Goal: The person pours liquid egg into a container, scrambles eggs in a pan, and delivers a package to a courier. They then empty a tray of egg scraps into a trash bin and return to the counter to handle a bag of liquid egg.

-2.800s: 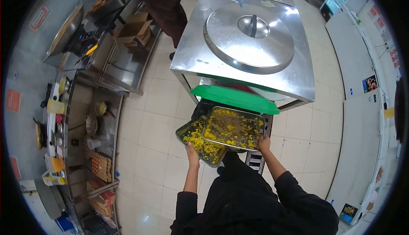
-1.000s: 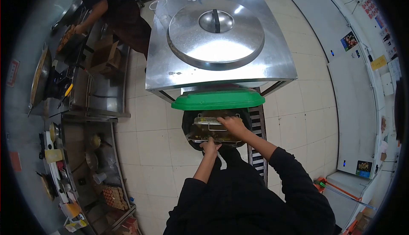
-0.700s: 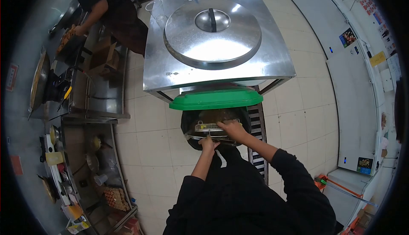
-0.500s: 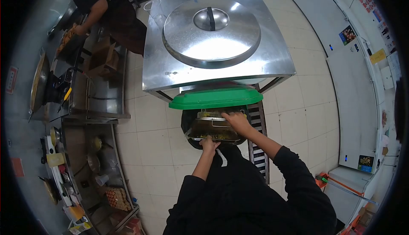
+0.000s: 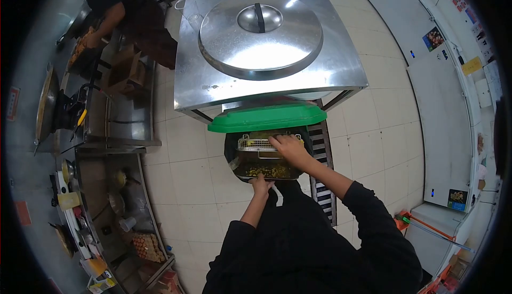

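Note:
A metal pan [image 5: 248,162] is tilted over the black-lined bin [image 5: 230,147], with yellow-green food scraps [image 5: 269,172] along its near side. My left hand [image 5: 260,186] is closed on the pan's near rim, thumb on top. At the far side of the pan sits a wire basket [image 5: 256,145] with yellowish bits on it. My right hand [image 5: 289,149] is closed over the basket's right part, its fingertips partly hidden. The bin's green lid [image 5: 266,117] stands raised behind it.
Ahead is a steel table [image 5: 341,73] bearing a large round lid [image 5: 261,51]. A floor drain grate [image 5: 322,182] runs at the right of the bin. A co-worker [image 5: 136,17] stands at the left counter. White cabinets [image 5: 442,118] line the right wall.
The pan has tipped, so more of its inside and the scraps show. The wire basket is more exposed, with my right hand slightly farther up and left. The view has shifted a little.

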A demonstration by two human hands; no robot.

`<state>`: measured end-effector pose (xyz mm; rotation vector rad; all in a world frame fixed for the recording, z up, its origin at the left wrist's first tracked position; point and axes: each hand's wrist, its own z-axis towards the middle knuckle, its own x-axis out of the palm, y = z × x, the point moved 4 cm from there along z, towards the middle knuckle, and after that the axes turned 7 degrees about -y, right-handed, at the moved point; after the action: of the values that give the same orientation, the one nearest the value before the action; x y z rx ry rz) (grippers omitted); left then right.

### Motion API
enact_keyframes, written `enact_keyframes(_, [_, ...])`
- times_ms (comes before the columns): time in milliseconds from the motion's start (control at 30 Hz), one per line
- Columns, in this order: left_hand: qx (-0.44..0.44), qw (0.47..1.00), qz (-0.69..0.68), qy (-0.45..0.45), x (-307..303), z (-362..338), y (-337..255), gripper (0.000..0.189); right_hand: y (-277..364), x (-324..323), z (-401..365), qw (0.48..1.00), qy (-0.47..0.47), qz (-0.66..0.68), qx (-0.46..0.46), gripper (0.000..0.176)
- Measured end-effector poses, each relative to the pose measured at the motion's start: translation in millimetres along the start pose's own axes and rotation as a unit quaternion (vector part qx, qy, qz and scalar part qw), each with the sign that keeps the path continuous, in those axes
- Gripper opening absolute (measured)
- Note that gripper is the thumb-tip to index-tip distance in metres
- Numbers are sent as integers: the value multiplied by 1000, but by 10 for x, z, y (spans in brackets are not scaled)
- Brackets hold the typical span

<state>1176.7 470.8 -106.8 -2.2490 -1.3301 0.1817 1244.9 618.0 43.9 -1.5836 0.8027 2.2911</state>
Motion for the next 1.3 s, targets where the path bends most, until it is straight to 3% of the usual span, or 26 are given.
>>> enact_keyframes(67, [4,1000,-22,13,-18,95,7,64,-4,136,-108,1000,-11,-3,-1,36])
enact_keyframes(167, [-35,994,-44,92,-91,245,19,57,-31,264,-224,994,58,90,14,37])
enact_keyframes(300, [-16,997,-20,73,-129,148,25,53,-70,119,-109,997,51,57,20,38])
enact_keyframes(367, [6,1000,4,30,-135,91,4,52,-49,-30,-41,999,-2,21,34,36])
enact_keyframes(467, [-4,999,-23,44,-111,94,10,52,54,81,-193,999,-34,-8,20,31])
enact_keyframes(500, [-4,999,-23,45,-145,167,28,52,75,168,-243,1000,0,8,18,31])
enact_keyframes(567, [-33,986,-41,161,-114,209,-2,52,78,234,-295,999,21,50,5,31])
enact_keyframes(600, [-32,986,-40,162,-110,164,-4,52,94,249,-303,995,42,90,-9,31])
enact_keyframes(667, [-31,997,-19,62,-161,73,-13,51,46,184,-211,995,39,88,4,33])
enact_keyframes(800, [-48,990,-65,113,-291,120,59,41,41,-381,118,996,16,74,43,26])
enact_keyframes(867, [-37,994,-52,91,-295,24,67,38,91,-615,196,996,30,77,43,28])
enact_keyframes(1000, [-26,996,-44,67,-277,-32,51,33,262,-840,184,988,125,90,15,36])
enact_keyframes(1300, [-12,998,-37,52,-335,-69,102,37,497,-1105,310,989,74,126,-7,37])
